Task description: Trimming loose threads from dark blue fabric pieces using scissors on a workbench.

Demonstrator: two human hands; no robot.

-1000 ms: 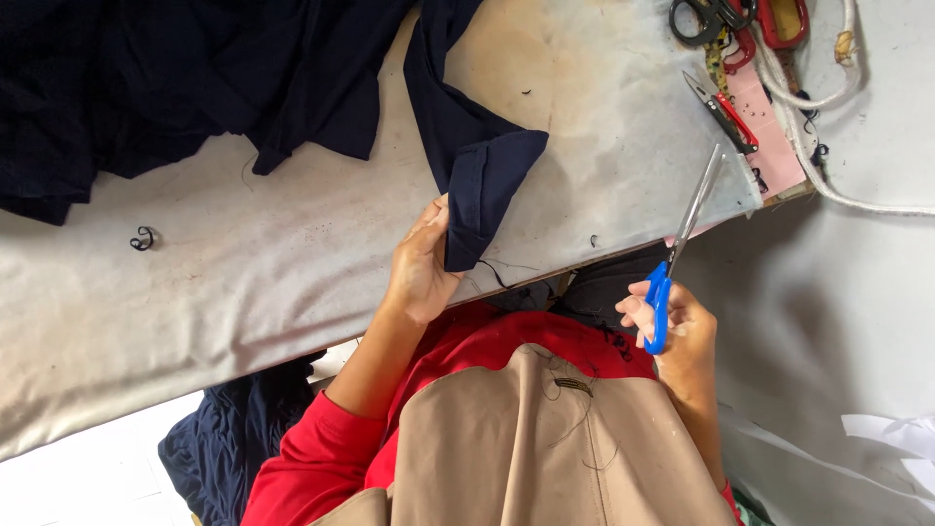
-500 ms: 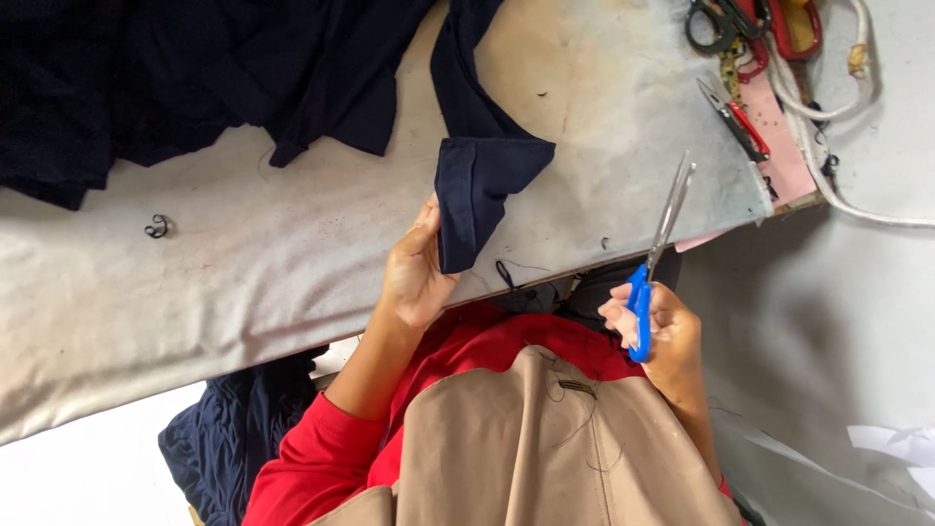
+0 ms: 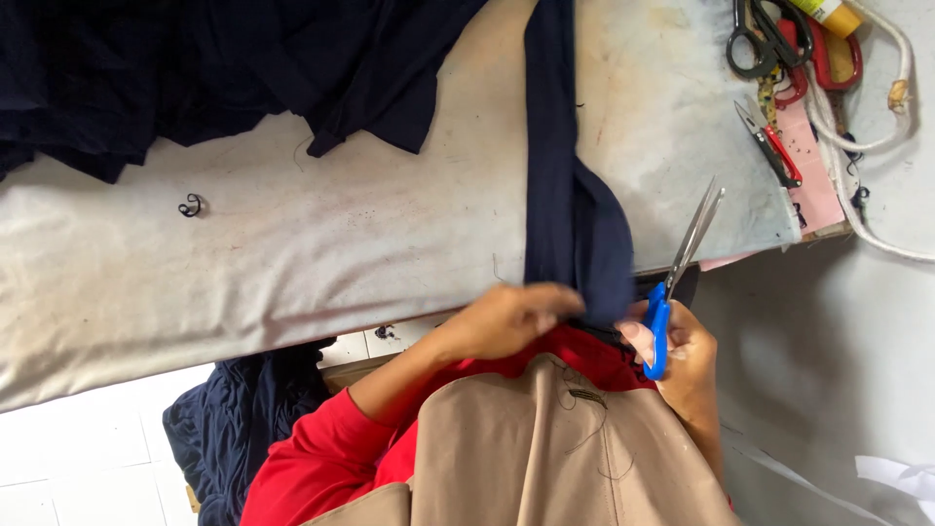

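A long strip of dark navy fabric [image 3: 570, 195] runs across the pale padded table [image 3: 292, 253] toward me and hangs over its near edge. My left hand [image 3: 511, 314] pinches the strip's lower end at the table edge. My right hand [image 3: 682, 346] holds blue-handled scissors [image 3: 677, 278], blades slightly apart and pointing up over the table edge, just right of the strip. That hand's fingers also touch the fabric's end. I wear red sleeves and a tan apron.
A heap of the same navy cloth [image 3: 195, 68] covers the far left of the table. Black scissors [image 3: 765, 39], red-handled tools [image 3: 779, 146], a small snipper and a white cord [image 3: 877, 136] lie at the far right. More navy fabric [image 3: 243, 429] sits below the table.
The folded fabric end has been pulled out into a long straight strip toward me. My left hand moved right to grip its end, and my right hand with the scissors came in beside it.
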